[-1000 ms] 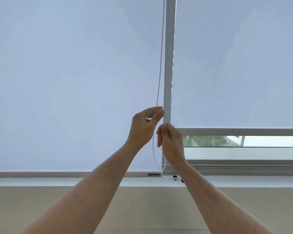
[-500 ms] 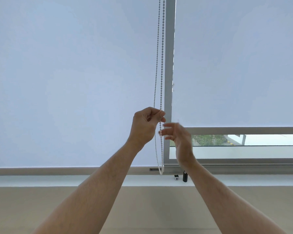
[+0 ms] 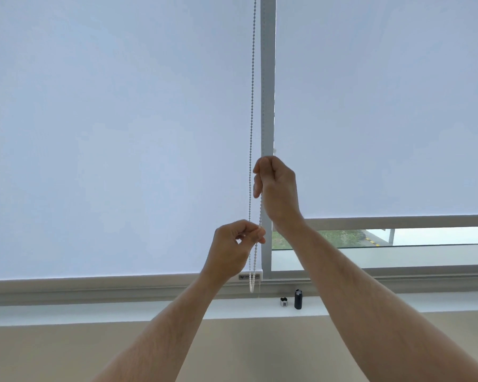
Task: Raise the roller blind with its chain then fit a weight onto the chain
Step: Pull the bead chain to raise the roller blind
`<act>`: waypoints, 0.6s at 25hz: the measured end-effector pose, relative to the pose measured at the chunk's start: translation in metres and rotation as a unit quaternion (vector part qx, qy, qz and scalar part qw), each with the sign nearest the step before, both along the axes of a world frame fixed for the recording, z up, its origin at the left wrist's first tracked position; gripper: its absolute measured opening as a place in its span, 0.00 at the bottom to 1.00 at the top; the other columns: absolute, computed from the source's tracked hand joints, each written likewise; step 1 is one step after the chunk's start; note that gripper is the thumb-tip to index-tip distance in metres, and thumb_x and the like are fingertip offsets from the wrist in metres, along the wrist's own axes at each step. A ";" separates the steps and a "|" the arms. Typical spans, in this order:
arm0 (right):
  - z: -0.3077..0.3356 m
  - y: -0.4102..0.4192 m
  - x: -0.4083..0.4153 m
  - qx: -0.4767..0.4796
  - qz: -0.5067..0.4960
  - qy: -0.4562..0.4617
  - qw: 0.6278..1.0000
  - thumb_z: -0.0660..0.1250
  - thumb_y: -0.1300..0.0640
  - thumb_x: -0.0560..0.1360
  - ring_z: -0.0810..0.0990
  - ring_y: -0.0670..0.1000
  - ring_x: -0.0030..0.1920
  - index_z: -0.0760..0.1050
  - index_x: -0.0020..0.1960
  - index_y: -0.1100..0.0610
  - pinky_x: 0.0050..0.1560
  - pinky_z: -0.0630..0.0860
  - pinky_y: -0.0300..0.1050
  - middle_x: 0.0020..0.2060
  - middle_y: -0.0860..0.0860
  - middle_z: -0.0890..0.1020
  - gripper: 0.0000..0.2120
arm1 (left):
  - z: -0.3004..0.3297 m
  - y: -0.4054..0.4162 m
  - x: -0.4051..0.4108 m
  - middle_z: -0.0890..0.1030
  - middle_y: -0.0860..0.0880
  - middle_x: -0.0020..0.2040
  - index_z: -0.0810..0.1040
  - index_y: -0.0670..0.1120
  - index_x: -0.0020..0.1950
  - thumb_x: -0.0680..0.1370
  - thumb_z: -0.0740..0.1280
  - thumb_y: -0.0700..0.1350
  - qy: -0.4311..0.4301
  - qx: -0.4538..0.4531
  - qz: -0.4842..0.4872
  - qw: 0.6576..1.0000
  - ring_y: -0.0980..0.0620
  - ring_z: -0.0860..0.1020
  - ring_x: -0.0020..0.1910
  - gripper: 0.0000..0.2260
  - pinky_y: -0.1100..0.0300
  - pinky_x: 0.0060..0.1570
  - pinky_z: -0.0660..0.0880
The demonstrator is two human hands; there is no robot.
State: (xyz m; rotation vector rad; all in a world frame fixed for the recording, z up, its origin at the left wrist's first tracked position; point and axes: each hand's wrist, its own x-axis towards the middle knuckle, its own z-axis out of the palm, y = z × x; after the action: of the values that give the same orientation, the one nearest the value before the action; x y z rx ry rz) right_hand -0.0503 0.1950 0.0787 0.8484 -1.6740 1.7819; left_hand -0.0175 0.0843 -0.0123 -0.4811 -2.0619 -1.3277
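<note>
While hauling hand over hand, keep right hand (image 3: pixel 278 188) clenched high on bead chain (image 3: pixel 251 106) beside mullion (image 3: pixel 267 78), left hand (image 3: pixel 233 248) pinching rear strand lower; pull straight, evenly. Left roller blind (image 3: pixel 108 133) fully down; weight (image 3: pixel 298 299) waiting on sill (image 3: pixel 122 311).

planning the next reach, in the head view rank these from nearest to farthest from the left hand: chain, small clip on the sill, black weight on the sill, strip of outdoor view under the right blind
1. Chain: in the left hand grip.
2. Clip: on the sill, down and right.
3. Black weight: just right of the clip, almost as near.
4. Outdoor view: far right, behind glass.
</note>
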 end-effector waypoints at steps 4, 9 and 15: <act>-0.014 0.004 -0.001 -0.001 -0.033 0.011 0.999 0.57 0.57 0.81 0.70 0.46 0.24 0.73 0.39 0.55 0.30 0.70 0.40 0.21 0.47 0.71 0.13 | 0.019 -0.016 0.006 0.87 0.54 0.46 0.83 0.52 0.57 0.72 0.76 0.49 -0.036 -0.030 -0.068 0.997 0.57 0.85 0.48 0.14 0.64 0.50 0.79; -0.049 0.006 0.000 0.025 -0.045 -0.004 0.999 0.57 0.58 0.82 0.71 0.45 0.25 0.73 0.39 0.54 0.30 0.69 0.35 0.22 0.49 0.74 0.14 | 0.064 -0.019 0.006 0.88 0.48 0.45 0.83 0.47 0.56 0.77 0.68 0.54 0.007 0.093 -0.029 0.995 0.50 0.85 0.45 0.14 0.54 0.47 0.79; -0.085 0.003 0.007 0.044 -0.029 -0.020 0.998 0.58 0.61 0.82 0.71 0.44 0.27 0.72 0.37 0.52 0.31 0.68 0.34 0.23 0.48 0.74 0.16 | 0.107 0.004 0.000 0.87 0.52 0.41 0.84 0.55 0.47 0.77 0.71 0.49 0.039 0.076 -0.058 0.995 0.56 0.84 0.41 0.02 0.61 0.42 0.79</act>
State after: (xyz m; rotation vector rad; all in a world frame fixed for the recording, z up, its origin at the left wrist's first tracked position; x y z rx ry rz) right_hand -0.0429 0.1982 -0.0058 0.7969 -1.7959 1.7078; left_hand -0.0178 0.0885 0.0949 -0.5828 -1.8774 -1.4974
